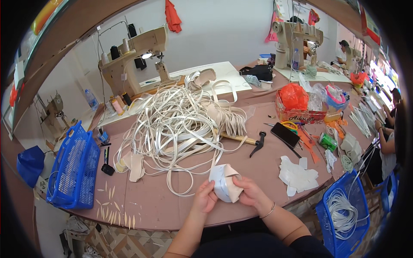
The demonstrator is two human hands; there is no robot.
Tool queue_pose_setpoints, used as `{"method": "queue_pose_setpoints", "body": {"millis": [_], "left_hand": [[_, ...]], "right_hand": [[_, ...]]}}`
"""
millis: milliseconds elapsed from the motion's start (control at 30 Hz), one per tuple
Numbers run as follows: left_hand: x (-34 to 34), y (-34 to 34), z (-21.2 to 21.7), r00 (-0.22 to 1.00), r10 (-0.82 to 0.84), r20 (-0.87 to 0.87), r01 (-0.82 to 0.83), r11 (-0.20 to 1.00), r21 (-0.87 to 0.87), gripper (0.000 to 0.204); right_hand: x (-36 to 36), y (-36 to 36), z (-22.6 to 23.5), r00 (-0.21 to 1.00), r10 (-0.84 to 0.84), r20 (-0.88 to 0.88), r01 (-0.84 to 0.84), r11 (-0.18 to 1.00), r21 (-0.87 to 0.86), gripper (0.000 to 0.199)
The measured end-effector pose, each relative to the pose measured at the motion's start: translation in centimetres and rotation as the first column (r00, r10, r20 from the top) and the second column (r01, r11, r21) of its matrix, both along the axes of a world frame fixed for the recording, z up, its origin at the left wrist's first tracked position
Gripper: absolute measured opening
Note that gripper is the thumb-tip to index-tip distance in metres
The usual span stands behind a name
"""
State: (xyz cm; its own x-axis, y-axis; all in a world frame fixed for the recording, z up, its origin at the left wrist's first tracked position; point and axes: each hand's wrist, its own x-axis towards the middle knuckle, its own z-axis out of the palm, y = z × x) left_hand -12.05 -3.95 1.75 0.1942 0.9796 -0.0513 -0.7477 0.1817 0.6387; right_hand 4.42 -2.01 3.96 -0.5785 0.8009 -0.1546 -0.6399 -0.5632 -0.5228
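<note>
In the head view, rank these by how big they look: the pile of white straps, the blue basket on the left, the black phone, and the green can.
1. Strap pile, clearly largest.
2. Blue basket.
3. Black phone.
4. Green can, though it looks close to the phone, and the fisheye bend makes that pair unsure.

Sewing workshop, industrial sewing machine [133,56] at eleven o'clock, tangled white straps [172,124] heaped centre, another machine [297,38] at one o'clock, worktable [150,202] below

My worktable [163,202] is a brownish curved top. On it lie a tangle of white straps [172,124], a hammer [245,139], a black phone [285,134], white cut pieces [297,175] (stacked loosely) and a red basket [299,114].
</note>
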Motion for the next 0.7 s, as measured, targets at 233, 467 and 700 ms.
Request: {"method": "queue_pose_setpoints", "body": {"millis": [233, 467, 700], "left_hand": [[-0.2, 0.3, 0.3, 0.999, 0.009, 0.037, -0.01, 1.0, 0.023, 0.033], [0.7, 0.1, 0.9, 0.96, 0.224, -0.166, -0.213, 0.973, 0.084, 0.023], [2.2, -1.1, 3.1, 0.962, 0.195, -0.192, -0.181, 0.979, 0.089, 0.033]], "right_hand": [[0.6, -0.2, 0.1, 0.999, 0.031, 0.032, -0.034, 0.995, 0.089, 0.042], [2.8, 0.7, 0.6, 0.801, -0.062, 0.596, -0.204, 0.907, 0.369, 0.043], [4.0, 1.2, 1.0, 0.925, -0.023, 0.38, -0.04, 0.987, 0.158, 0.041]]}}
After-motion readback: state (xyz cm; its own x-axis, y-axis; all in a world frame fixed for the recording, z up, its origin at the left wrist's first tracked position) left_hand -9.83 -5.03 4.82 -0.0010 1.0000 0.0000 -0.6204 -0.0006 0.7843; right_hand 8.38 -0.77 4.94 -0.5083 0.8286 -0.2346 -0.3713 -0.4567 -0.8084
